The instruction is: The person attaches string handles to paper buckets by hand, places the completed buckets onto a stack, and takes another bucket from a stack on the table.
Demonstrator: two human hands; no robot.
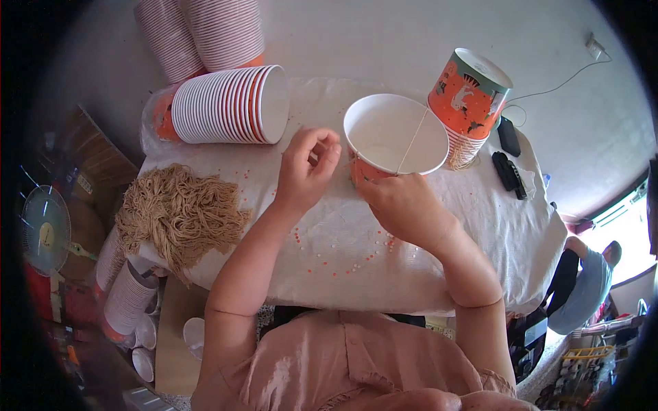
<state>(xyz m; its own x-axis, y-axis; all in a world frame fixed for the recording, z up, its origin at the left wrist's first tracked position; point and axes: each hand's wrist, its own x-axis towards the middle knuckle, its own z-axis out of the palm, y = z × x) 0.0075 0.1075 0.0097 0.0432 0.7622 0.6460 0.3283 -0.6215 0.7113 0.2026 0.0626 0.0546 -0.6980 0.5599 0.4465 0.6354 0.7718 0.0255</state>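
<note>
A large orange paper bucket with a white inside and rim stands on the cloth in front of me, its mouth tilted toward me. A thin twine cord crosses its mouth from the far rim to the near rim. My right hand is closed at the near side of the bucket, by the cord's near end; its fingertips are partly hidden. My left hand is raised just left of the bucket, apart from it, with fingers curled and thumb near the index finger. Whatever it might pinch cannot be made out.
A heap of twine cords lies at the table's left. Behind it rests a sideways stack of buckets. An upturned orange bucket tops another stack at right. Small paper dots dot the tablecloth. Another person is at far right.
</note>
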